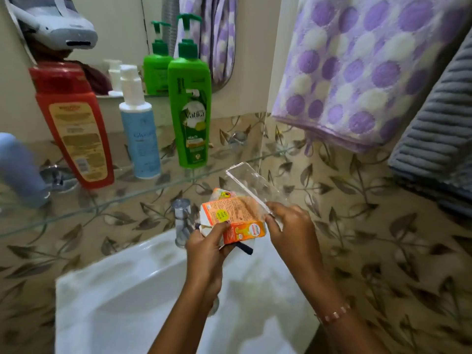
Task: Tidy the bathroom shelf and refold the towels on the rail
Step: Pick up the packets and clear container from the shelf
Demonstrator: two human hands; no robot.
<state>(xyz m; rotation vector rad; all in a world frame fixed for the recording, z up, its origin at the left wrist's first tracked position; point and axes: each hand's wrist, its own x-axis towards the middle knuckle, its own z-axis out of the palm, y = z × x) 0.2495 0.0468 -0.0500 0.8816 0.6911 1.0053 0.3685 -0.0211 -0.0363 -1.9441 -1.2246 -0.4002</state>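
Note:
My left hand [207,247] grips an orange carton [233,217] over the white sink [132,297], with a thin dark item tucked under the carton. My right hand [288,221] pinches a clear plastic package [249,183] that leans against the carton's upper right. On the glass shelf [122,198] stand a red bottle [74,126], a pale blue pump bottle [139,123] and a green pump bottle [190,103]. A purple-dotted towel [357,70] hangs at the upper right, with a grey ribbed towel [439,131] beside it.
A blurred blue bottle [18,169] sits at the shelf's left end. The chrome tap [182,221] rises just left of my left hand. A mirror [122,34] behind the shelf reflects the bottles. Leaf-patterned tiles cover the wall.

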